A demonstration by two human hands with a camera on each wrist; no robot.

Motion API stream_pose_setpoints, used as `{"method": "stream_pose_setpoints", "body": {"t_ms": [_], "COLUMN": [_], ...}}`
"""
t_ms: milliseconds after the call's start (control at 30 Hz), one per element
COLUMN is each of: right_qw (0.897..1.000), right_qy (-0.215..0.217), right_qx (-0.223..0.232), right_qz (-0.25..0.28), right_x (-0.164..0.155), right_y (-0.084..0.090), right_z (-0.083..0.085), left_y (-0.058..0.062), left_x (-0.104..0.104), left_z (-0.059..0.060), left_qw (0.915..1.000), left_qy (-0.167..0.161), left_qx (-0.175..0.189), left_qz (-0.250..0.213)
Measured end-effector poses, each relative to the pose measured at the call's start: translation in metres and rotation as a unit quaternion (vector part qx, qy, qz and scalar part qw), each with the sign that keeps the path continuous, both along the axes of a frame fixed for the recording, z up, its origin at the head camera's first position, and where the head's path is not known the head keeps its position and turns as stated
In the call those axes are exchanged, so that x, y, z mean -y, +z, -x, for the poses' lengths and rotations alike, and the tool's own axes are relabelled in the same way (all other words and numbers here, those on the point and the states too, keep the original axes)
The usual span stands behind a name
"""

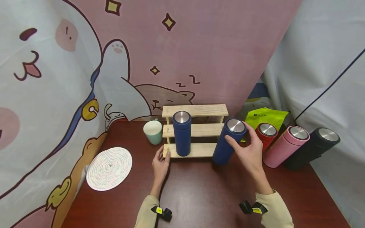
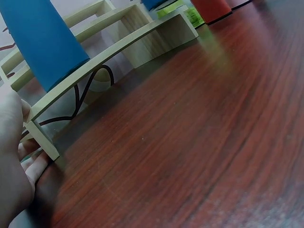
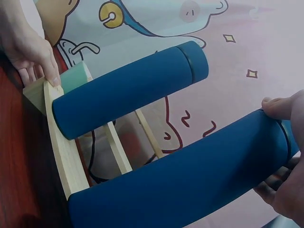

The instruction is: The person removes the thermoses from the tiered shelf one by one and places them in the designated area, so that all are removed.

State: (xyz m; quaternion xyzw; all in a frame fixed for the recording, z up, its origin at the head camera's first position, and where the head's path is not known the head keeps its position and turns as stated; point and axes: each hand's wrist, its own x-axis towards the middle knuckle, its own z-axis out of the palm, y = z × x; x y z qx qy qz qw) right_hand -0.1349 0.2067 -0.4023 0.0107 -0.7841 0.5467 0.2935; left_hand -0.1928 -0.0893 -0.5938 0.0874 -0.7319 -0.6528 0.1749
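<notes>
Head view: right hand [image 1: 251,152] grips, thumb and fingers curled round its upper end, a navy cylindrical flask with steel lid [image 1: 227,141], standing tilted on the dark red-brown wooden table [image 1: 199,196] just off the right end of the pale three-step wooden rack [image 1: 196,130]. Left hand [image 1: 161,163], fingers nearly straight, presses the rack's front left corner; a second navy steel-lidded flask [image 1: 182,136] stands upright on the lowest step. Bare tabletop lies open toward the near edge; red [image 1: 265,134], pink [image 1: 285,145] and black [image 1: 313,147] flasks crowd the right.
</notes>
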Motion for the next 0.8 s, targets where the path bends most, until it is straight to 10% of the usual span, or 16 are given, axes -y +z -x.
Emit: {"method": "stream_pose_setpoints", "body": {"t_ms": [800], "right_qw": [0.998], "right_qy": [-0.055], "right_qx": [0.031], "right_qz": [0.001], "right_x": [-0.034], "right_y": [-0.005], "right_z": [-0.048], "left_y": [0.001], "left_x": [0.0], "left_z": [0.0], "left_qw": [1.0], "left_qy": [0.004], "left_qx": [0.005], "left_qz": [0.001]}}
